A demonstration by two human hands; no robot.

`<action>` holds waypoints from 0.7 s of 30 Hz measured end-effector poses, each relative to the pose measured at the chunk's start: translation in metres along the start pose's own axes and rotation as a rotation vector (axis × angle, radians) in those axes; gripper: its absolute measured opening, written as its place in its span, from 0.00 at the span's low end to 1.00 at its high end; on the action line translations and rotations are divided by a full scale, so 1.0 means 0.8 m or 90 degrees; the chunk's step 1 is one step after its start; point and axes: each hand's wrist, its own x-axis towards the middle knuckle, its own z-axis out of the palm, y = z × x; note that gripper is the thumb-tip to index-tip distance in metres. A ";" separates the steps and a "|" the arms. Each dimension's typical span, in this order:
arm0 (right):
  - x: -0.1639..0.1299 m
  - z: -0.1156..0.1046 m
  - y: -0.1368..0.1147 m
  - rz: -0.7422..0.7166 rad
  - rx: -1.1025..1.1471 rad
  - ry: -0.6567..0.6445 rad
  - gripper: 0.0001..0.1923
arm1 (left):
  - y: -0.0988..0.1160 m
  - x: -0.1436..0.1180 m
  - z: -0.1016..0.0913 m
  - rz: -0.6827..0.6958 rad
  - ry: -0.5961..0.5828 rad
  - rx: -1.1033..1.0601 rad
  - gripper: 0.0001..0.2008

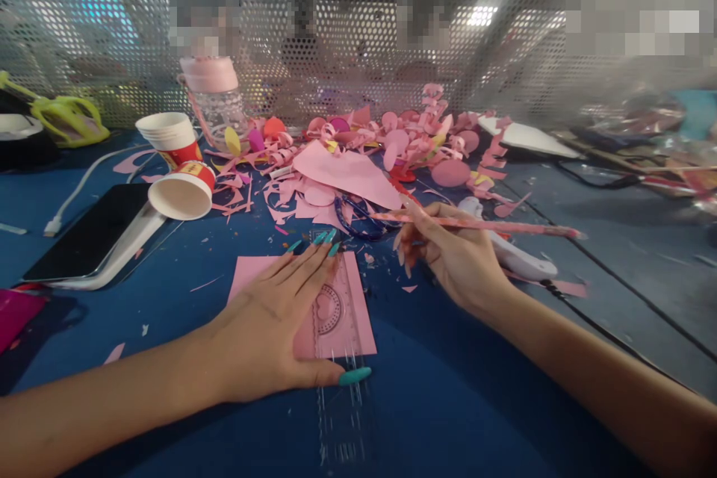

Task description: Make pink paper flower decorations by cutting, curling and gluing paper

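I am pressing my left hand (269, 332) flat, fingers spread, on the clear ruler (336, 328) over pink paper (358, 314). My right hand (456, 258) is gripping a pencil (482, 225); steady downward pressure should prevent slippage.

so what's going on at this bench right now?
A person is working on pink paper. The left hand lies flat on a clear ruler laid over a pink paper sheet on the blue table. The right hand holds a pink pencil above the table, tip not on the sheet. Pink paper scraps, scissors and two paper cups lie behind.
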 end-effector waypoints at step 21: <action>0.000 0.001 0.003 -0.003 0.020 -0.032 0.16 | -0.004 -0.002 0.007 -0.005 0.008 0.018 0.52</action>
